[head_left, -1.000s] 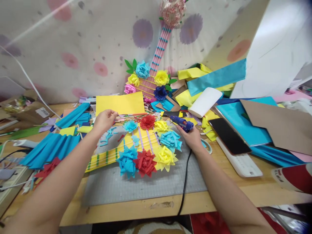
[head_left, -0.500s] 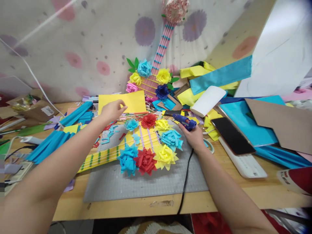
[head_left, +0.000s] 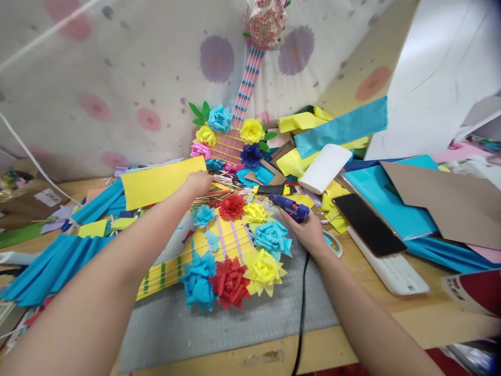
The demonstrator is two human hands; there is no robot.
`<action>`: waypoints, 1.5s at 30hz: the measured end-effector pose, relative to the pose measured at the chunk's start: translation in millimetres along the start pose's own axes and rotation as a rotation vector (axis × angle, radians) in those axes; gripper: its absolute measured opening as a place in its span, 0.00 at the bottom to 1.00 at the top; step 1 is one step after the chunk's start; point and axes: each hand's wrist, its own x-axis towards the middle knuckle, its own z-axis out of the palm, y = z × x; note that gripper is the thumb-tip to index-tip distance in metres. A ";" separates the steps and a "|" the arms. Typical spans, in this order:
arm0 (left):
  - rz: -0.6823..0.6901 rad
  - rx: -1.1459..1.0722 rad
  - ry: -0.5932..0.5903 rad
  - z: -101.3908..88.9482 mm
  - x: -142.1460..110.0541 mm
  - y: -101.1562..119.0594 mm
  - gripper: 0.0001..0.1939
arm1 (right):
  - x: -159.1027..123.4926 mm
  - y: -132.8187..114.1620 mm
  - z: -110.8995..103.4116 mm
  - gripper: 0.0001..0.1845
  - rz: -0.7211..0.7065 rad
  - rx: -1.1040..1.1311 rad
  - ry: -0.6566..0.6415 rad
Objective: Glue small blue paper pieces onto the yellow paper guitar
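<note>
My left hand (head_left: 199,183) reaches to the right edge of a yellow sheet (head_left: 162,183), over a bundle of thin sticks (head_left: 213,196). Its fingertips are mostly hidden, so I cannot tell whether they grip anything. A blue glue gun (head_left: 288,207) is in my right hand (head_left: 309,230), its nozzle pointing left and its black cord (head_left: 303,308) hanging over the table edge. Between my arms a yellow paper guitar (head_left: 199,235) lies on a grey cutting mat (head_left: 164,334). Red (head_left: 230,282), blue and yellow paper flowers ring its body.
A pink paper guitar (head_left: 241,104) with flowers leans against the patterned curtain at the back. To the right lie a phone (head_left: 368,224), a white device (head_left: 391,266), a tape roll (head_left: 334,244) and coloured paper. Blue crepe paper (head_left: 55,266) and a box (head_left: 39,196) are on the left.
My left hand has moved forward and down, from in front of the yellow sheet to the sticks by its right edge. The view has shifted right; my right hand keeps hold of the glue gun.
</note>
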 end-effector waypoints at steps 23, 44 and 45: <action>0.223 -0.053 0.070 -13.2 50.8 43.2 0.15 | 3.1 -1.2 -4.2 0.30 0.081 -0.057 0.018; -0.491 -2.015 0.663 -35.6 -134.5 82.2 0.04 | 3.3 -13.9 -10.6 0.20 0.079 -0.039 -0.091; -0.536 -2.099 0.638 -29.8 -145.3 87.4 0.04 | 3.2 -15.7 -11.5 0.20 0.110 0.014 -0.133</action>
